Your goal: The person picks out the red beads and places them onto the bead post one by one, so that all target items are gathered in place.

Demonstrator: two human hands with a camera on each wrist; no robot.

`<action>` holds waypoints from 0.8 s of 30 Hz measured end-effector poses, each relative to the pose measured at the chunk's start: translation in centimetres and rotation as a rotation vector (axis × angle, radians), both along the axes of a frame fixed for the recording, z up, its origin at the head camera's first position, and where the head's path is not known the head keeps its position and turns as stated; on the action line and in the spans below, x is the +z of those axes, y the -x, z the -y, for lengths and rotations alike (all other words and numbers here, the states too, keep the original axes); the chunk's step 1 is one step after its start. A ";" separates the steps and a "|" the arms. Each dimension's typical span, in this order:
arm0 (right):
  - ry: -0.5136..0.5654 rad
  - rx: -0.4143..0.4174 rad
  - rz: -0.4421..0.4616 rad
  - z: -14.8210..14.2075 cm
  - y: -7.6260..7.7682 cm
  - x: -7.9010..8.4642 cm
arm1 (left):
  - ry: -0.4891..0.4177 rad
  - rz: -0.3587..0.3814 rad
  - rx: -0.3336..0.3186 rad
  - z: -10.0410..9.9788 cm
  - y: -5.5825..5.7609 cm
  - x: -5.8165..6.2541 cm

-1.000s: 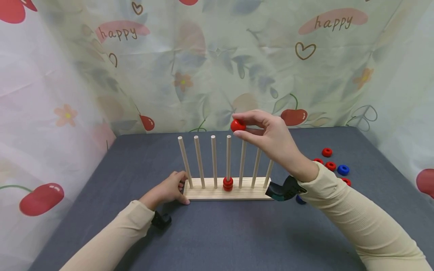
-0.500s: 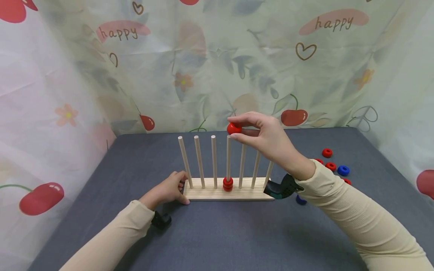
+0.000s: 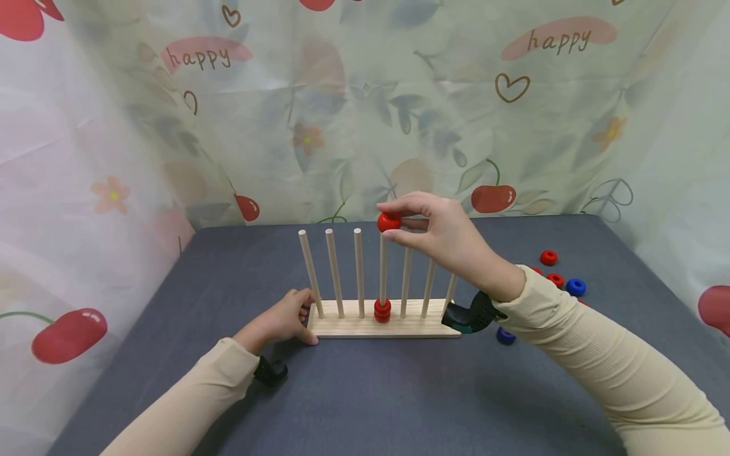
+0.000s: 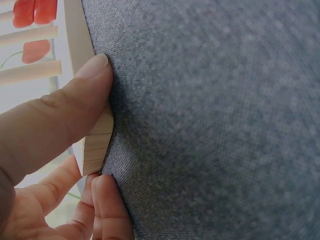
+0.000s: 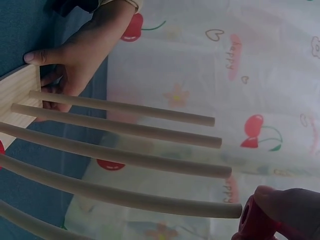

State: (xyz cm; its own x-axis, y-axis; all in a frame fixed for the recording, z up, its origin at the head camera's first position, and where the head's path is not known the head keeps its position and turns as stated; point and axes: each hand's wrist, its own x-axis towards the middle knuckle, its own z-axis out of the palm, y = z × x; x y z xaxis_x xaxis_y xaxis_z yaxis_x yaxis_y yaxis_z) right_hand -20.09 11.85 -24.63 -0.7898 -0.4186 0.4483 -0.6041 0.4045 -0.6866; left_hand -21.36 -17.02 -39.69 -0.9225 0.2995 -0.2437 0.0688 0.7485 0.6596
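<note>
My right hand (image 3: 441,234) pinches a red ring (image 3: 388,221) between thumb and fingers, right at the top of the middle peg (image 3: 383,272) of a wooden peg rack. In the right wrist view the ring's hole (image 5: 245,216) faces the peg's tip. Around the bottom of that peg sit red rings (image 3: 383,310), stacked. My left hand (image 3: 288,316) grips the left end of the rack's base (image 3: 342,326), thumb at the front edge and fingers behind. The left wrist view shows that thumb (image 4: 90,80) against the wood.
On the grey tabletop (image 3: 365,392) to the right lie several loose rings, among them a red ring (image 3: 549,258) and a blue ring (image 3: 576,287). Another blue ring (image 3: 505,335) lies nearer, beside the right wrist camera (image 3: 473,315). A printed curtain (image 3: 365,126) hangs behind.
My right hand has moved left and slightly down with the red ring, from right of the middle peg to its top. The left hand has stayed on the base.
</note>
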 end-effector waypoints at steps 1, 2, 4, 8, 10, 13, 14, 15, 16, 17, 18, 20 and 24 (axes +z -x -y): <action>-0.011 -0.004 -0.005 0.0 0.0 0.0 | 0.000 0.002 0.001 0.0 0.0 0.0; -0.022 -0.010 -0.010 0.0 -0.1 0.0 | 0.001 0.003 0.001 0.0 0.0 0.0; -0.037 -0.018 -0.013 0.1 0.0 0.0 | 0.000 0.003 0.001 0.0 0.0 0.0; -0.056 -0.024 -0.026 0.1 0.0 0.0 | 0.001 -0.007 -0.007 0.1 0.1 -0.2; -0.060 -0.021 -0.032 0.1 0.0 -0.1 | 0.001 -0.009 -0.008 0.1 0.1 -0.2; -0.065 -0.016 -0.038 0.1 -0.1 0.0 | 0.000 -0.010 -0.009 0.2 0.2 -0.3; -0.067 -0.015 -0.039 0.1 -0.1 0.0 | 0.000 -0.009 -0.009 0.2 0.2 -0.3; -0.069 -0.015 -0.038 0.1 -0.1 0.0 | 0.000 -0.009 -0.009 0.2 0.2 -0.3; -0.069 -0.015 -0.037 0.1 -0.1 0.0 | 0.001 -0.008 -0.009 0.1 0.2 -0.3; -0.071 -0.015 -0.038 0.1 -0.2 0.0 | 0.002 -0.008 -0.008 0.1 0.1 -0.3; -0.073 -0.014 -0.039 0.1 -0.2 0.0 | 0.004 -0.006 -0.006 0.1 0.1 -0.3; -0.075 -0.013 -0.040 0.1 -0.1 0.0 | 0.010 -0.005 -0.004 0.1 0.1 -0.3; -0.077 -0.011 -0.043 0.1 -0.1 -0.1 | 0.017 0.000 0.002 0.0 0.1 -0.2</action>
State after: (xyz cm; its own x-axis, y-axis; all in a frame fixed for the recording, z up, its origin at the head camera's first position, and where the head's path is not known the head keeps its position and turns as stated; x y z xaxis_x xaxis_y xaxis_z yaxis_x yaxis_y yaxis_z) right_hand -20.01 11.74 -24.68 -0.7752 -0.4450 0.4484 -0.6276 0.4617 -0.6269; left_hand -21.43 -17.03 -39.86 -0.9229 0.2935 -0.2493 0.0671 0.7600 0.6464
